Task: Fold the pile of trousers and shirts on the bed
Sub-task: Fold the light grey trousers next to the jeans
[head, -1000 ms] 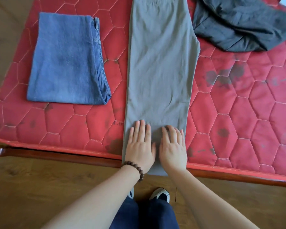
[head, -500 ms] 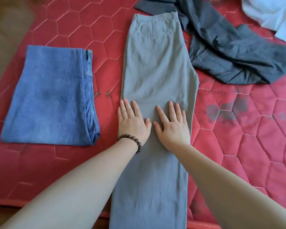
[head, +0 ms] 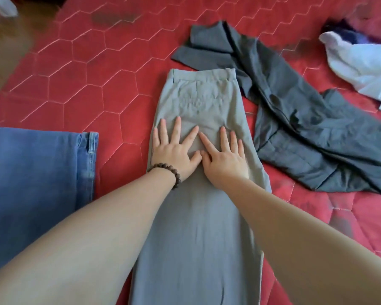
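Grey trousers (head: 204, 100) lie folded lengthwise down the middle of the red mattress (head: 92, 69), waistband at the far end. My left hand (head: 174, 148), with a bead bracelet on its wrist, presses flat on the fabric below the waistband, fingers spread. Beside it my right hand (head: 223, 155) also lies flat on the trousers, thumbs nearly touching. A folded pair of blue jeans (head: 35, 172) rests at the left. A dark grey garment (head: 295, 126) lies crumpled to the right of the trousers.
A pale blue-white shirt (head: 361, 64) lies bunched at the far right, with a dark item behind it. Wooden floor shows past the mattress's far left corner. Dark stains mark the mattress.
Both hands have slid along the grey trousers from the leg end up toward the waistband, staying flat. The view has tilted up, showing more of the far bed.
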The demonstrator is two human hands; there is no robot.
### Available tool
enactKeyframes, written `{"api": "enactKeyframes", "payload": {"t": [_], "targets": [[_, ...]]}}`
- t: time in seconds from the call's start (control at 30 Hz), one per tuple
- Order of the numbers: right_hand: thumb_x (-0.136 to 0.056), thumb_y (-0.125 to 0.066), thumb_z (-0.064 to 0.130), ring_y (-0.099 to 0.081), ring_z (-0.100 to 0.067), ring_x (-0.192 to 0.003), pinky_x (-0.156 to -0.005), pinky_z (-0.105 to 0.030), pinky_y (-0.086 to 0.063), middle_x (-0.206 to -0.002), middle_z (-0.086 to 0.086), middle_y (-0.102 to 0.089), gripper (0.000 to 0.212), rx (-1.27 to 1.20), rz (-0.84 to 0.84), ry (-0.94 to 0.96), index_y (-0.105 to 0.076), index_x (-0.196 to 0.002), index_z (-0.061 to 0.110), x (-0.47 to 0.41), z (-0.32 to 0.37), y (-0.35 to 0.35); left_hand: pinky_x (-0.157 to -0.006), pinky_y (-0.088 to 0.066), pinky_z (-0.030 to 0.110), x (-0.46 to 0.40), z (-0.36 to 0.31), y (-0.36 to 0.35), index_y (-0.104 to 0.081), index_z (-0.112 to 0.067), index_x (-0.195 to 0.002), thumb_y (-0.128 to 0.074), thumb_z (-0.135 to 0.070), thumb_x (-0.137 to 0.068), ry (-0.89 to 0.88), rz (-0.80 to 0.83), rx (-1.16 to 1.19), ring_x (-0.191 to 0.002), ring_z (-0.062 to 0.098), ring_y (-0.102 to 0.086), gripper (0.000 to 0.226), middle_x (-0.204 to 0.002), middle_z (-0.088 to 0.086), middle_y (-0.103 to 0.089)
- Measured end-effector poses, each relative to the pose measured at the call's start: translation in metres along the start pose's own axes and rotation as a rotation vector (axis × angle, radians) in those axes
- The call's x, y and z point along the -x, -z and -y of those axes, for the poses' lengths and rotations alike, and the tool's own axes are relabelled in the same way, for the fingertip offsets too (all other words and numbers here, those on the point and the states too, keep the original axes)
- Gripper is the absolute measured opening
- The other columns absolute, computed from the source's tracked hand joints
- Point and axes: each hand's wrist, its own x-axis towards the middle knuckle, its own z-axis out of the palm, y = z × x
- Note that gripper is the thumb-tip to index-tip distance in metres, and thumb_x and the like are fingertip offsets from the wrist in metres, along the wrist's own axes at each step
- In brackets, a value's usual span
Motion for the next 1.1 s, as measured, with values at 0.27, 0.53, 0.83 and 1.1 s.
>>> {"api": "enactKeyframes", "payload": {"t": [0.27,0.53,0.83,1.1], "targets": [[-0.092,-0.009,0.070,0.014,-0.030,-0.147,-0.120,-0.042,0.009,-0.161,-0.006,0.014,0.057,0.069,-0.056,0.117,0.009,-0.144,0.057,-0.083,-0.001,0.013,-0.116,-0.009,0.055,-0.018,0.005,0.002,-0.019,-0.033,-0.151,-0.026,-0.055,-0.089,0.046,-0.079,0.009,-0.146,0.041,-0.002,0.066,-0.160,0.010,-0.010],[-0.101,-0.013,0.047,0.008,-0.029,-0.149,-0.117,-0.049,0.011,-0.162,-0.007,0.003,0.052,0.126,-0.029,0.071,-0.006,-0.152,0.038,-0.183,0.019,0.046,-0.116,-0.013,0.056,-0.022,0.004,0.003,-0.028,-0.022,-0.150,-0.038,-0.052,-0.086,0.051,-0.031,0.022,-0.145,0.042,-0.009,0.071,-0.159,0.011,-0.019],[-0.101,-0.013,0.048,0.001,-0.017,-0.149,-0.116,-0.056,0.012,-0.162,0.002,-0.011,0.058,0.142,-0.100,-0.037,-0.019,-0.153,0.025,-0.179,-0.023,0.047,-0.115,-0.015,0.057,-0.022,0.004,0.004,-0.028,-0.021,-0.150,-0.043,-0.053,-0.084,0.049,-0.007,0.028,-0.146,0.040,-0.006,0.075,-0.159,0.010,-0.015],[-0.101,-0.022,0.039,-0.005,-0.015,-0.149,-0.119,-0.052,0.002,-0.161,0.002,-0.018,0.053,0.062,-0.059,0.278,-0.021,-0.153,0.026,-0.065,0.008,0.018,-0.114,-0.016,0.057,-0.021,0.005,-0.001,-0.030,-0.023,-0.149,-0.041,-0.053,-0.085,0.038,-0.040,0.017,-0.145,0.041,-0.009,0.073,-0.159,0.011,-0.018]]}}
